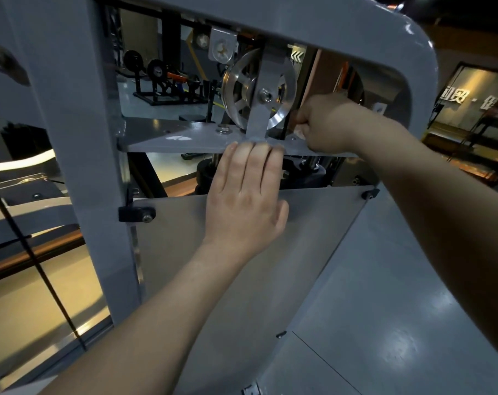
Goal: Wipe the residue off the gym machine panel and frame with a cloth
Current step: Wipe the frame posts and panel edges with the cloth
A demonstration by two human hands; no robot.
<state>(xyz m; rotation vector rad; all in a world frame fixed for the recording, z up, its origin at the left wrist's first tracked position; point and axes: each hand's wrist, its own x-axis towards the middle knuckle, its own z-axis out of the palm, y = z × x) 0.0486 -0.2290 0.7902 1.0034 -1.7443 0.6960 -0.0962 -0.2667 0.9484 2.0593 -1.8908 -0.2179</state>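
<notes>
We find the left hand with grip spread flat on the plate edge, the right hand pinching a cloth beside the pulley.

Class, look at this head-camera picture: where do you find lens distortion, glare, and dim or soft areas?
Head view: the wide lens tilts and bows the pale grey metal frame; head view: glare glints on the silver spoked pulley wheel and the glossy grey floor; head view: the gym behind is dim, and the right hand hides most of the pale cloth it grips.
</notes>
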